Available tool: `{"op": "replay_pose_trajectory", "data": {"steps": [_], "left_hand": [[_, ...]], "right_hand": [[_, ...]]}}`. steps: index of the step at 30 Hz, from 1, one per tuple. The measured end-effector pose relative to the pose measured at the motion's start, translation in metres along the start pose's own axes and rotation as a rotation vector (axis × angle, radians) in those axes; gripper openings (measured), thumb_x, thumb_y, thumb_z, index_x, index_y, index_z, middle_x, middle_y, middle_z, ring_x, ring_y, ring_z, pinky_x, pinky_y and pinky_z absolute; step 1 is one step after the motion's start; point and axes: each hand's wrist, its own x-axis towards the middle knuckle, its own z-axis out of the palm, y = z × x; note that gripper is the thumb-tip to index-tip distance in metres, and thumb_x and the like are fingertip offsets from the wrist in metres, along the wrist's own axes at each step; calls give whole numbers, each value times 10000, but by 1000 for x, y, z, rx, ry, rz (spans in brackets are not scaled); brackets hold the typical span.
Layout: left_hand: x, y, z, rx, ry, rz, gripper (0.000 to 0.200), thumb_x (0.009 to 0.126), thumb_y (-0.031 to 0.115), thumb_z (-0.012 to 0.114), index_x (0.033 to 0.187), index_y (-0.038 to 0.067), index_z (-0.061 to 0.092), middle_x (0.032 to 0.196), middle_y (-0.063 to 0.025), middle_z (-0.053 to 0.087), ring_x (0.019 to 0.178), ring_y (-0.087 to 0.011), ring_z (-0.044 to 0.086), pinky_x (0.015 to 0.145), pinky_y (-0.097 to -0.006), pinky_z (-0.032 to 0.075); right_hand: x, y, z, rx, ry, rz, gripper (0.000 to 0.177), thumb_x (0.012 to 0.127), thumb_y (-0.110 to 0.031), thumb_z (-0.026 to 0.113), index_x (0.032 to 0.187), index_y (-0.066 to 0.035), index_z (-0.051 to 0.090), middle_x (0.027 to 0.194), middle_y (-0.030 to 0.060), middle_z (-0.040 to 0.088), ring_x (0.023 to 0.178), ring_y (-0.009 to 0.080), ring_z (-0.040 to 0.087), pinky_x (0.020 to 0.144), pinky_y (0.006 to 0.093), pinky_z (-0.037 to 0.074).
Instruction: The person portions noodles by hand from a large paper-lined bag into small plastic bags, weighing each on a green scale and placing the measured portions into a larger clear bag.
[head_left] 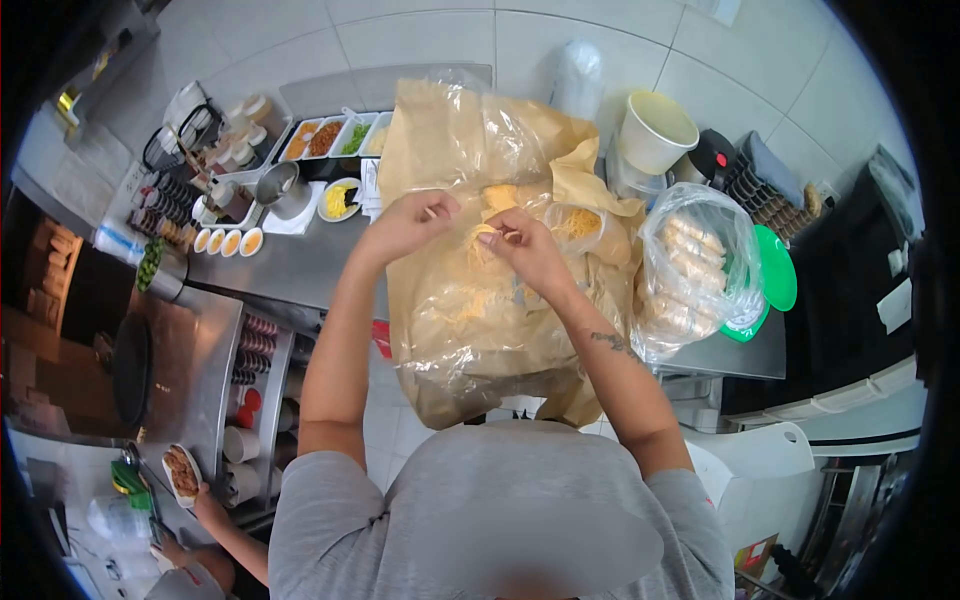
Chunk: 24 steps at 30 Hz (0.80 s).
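Observation:
Brown paper [430, 360] with clear plastic over it covers the counter before me. Shredded orange-yellow food [465, 300] lies scattered on it, beside a thicker orange piece [499, 197]. My right hand [522, 245] pinches a small bunch of the yellow shreds [482, 240] over the paper. To its left, my left hand [412, 225] is raised with its fingers curled; what they hold, if anything, is too small to make out. A clear container [578, 226] of similar shreds stands just right of my right hand.
On the right are a plastic bag of round pale items [690, 265], a green lid [776, 268] and a white tub [657, 133]. Topping trays [322, 138], a metal pot [284, 190] and small bowls [232, 242] stand left. Another person's hand [208, 505] holds a food dish [183, 475].

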Motion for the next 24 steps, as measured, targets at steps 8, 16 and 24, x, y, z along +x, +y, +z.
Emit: {"op": "replay_pose_trajectory", "data": {"steps": [8, 16, 24], "left_hand": [[1, 16, 9, -248, -44, 73, 178, 842, 172, 592, 967, 48, 622, 806, 10, 591, 722, -84, 541, 666, -238, 433], [8, 11, 14, -97, -187, 70, 224, 863, 198, 606, 1010, 32, 638, 819, 21, 578, 688, -75, 500, 622, -225, 407], [6, 61, -38, 59, 18, 343, 242, 860, 259, 628, 896, 21, 654, 649, 15, 522, 622, -68, 470, 576, -233, 393]], "right_hand": [[-1, -11, -18, 134, -110, 91, 178, 852, -148, 646, 960, -8, 629, 852, -23, 596, 766, 51, 509, 710, 226, 420], [1, -35, -22, 192, -141, -89, 249, 794, -102, 632, 1026, -15, 612, 900, 18, 608, 837, 90, 529, 777, 257, 423], [0, 5, -44, -33, -144, 37, 407, 755, -84, 612, 1155, -44, 549, 988, 48, 601, 905, 156, 552, 805, 287, 422]]}}
